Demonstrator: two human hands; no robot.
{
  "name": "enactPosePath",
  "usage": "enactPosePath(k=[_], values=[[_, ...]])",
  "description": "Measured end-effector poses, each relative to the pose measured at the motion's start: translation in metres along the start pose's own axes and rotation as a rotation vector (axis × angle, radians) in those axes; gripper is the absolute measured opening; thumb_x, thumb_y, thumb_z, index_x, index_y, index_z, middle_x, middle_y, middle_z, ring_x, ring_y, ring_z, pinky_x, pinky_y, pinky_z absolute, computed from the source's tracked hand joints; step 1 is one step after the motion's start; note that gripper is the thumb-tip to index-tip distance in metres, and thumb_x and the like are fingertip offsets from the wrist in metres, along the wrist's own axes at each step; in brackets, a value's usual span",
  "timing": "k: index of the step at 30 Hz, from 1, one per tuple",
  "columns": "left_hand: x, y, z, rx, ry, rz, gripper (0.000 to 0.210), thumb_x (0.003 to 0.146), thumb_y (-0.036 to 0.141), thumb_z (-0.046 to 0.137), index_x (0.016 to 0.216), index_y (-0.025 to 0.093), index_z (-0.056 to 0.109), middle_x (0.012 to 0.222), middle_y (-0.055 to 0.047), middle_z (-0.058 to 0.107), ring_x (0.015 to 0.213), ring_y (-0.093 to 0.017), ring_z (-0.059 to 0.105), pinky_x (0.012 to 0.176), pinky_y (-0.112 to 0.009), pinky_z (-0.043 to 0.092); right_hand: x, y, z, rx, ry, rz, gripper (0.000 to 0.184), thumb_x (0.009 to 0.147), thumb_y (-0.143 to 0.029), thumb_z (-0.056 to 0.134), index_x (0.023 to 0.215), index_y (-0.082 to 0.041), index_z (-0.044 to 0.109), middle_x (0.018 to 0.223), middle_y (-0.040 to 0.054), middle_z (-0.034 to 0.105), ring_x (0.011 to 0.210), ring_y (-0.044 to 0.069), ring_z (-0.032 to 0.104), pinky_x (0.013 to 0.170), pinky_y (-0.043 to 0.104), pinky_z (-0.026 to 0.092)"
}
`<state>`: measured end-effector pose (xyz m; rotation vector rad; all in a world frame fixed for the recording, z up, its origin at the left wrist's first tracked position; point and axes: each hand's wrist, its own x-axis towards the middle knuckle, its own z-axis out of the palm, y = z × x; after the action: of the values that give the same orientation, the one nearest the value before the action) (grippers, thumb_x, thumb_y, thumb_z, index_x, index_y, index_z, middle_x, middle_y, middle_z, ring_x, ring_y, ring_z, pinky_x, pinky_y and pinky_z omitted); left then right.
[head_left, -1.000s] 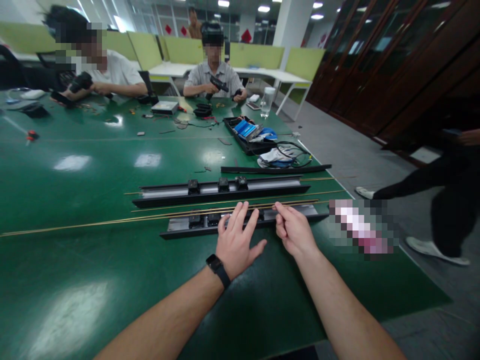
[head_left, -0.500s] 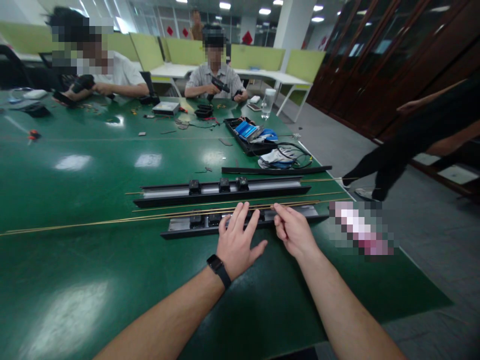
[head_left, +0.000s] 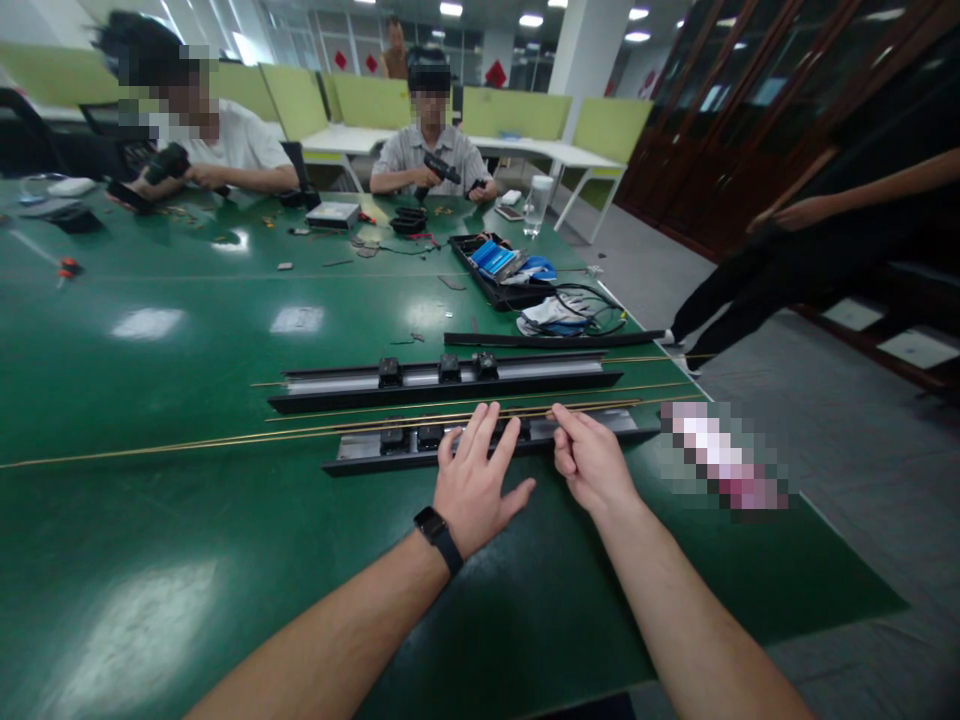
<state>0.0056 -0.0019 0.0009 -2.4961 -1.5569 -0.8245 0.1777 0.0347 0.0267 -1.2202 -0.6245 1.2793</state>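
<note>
Fingers spread, my left hand (head_left: 476,480) lies flat over the near black channel rail (head_left: 360,463); its fingertips reach the thin brass-coloured rods (head_left: 225,440) that run along the rail. To its right, my right hand (head_left: 592,460) is closed, thumb and index finger pinched on a brass-coloured rod beside the rail's right part. Several small black blocks (head_left: 393,436) sit inside the near rail, some hidden behind my left fingers. Parallel and farther off lies a second black rail (head_left: 337,392) holding three black blocks (head_left: 448,369).
Beyond the rails are a black strip (head_left: 525,340), a white glove (head_left: 551,315) with black cables, and a black tray (head_left: 495,290) of blue items. Two people with power drills (head_left: 441,168) sit across the green table (head_left: 300,560). Another person (head_left: 817,230) stands at the right.
My right hand has shifted very slightly right along the rods, while my left hand stays in place. The person standing at the right has changed posture and arm position.
</note>
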Motion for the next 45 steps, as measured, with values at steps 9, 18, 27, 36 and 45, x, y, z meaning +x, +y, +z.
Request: enactPosePath(k=[9,18,27,36,45], values=[[-0.0002,0.0000,0.0002,-0.006,-0.004,-0.001,0.072,0.089,0.057,0.055,0.151,0.024,0.040,0.164,-0.011,0.026,0.151,-0.028,0.025,0.112,-0.049,0.029,-0.0018,-0.0019,0.0017,-0.050,-0.030,-0.008,0.034,0.074,-0.043,0.082,0.084,-0.014,0.066,0.051,-0.0037,0.057,0.027,0.004,0.036,0.026,0.016,0.019],[-0.0001,0.0009,0.0001,0.004,0.001,-0.007,0.073,0.087,0.057,0.059,0.150,0.025,0.042,0.164,-0.011,0.028,0.151,-0.030,0.027,0.112,-0.049,0.030,-0.0014,-0.0002,0.0005,-0.057,-0.036,0.013,0.036,0.070,-0.042,0.084,0.084,-0.015,0.065,0.050,-0.0055,0.054,0.027,0.003,0.035,0.027,0.015,0.018],[0.0004,0.0006,-0.0015,-0.005,0.007,0.003,0.073,0.087,0.056,0.059,0.150,0.024,0.042,0.163,-0.012,0.030,0.150,-0.030,0.029,0.112,-0.048,0.029,-0.0028,-0.0024,0.0021,-0.018,0.006,-0.001,0.033,0.071,-0.040,0.083,0.081,-0.015,0.064,0.049,-0.0053,0.053,0.027,0.003,0.035,0.026,0.015,0.021],[0.0004,0.0009,-0.0014,0.000,-0.011,-0.009,0.073,0.088,0.057,0.057,0.151,0.025,0.041,0.164,-0.011,0.026,0.151,-0.029,0.026,0.113,-0.048,0.029,-0.0032,-0.0026,0.0016,-0.081,-0.038,0.011,0.038,0.071,-0.044,0.084,0.084,-0.015,0.063,0.051,-0.0043,0.057,0.027,0.004,0.037,0.026,0.015,0.019],[0.0004,0.0007,-0.0013,-0.005,-0.013,-0.005,0.072,0.088,0.057,0.058,0.151,0.025,0.041,0.164,-0.011,0.027,0.150,-0.029,0.027,0.113,-0.048,0.029,-0.0018,-0.0011,0.0011,-0.038,-0.015,0.012,0.035,0.070,-0.041,0.084,0.082,-0.015,0.064,0.049,-0.0056,0.053,0.028,0.003,0.036,0.026,0.014,0.020]])
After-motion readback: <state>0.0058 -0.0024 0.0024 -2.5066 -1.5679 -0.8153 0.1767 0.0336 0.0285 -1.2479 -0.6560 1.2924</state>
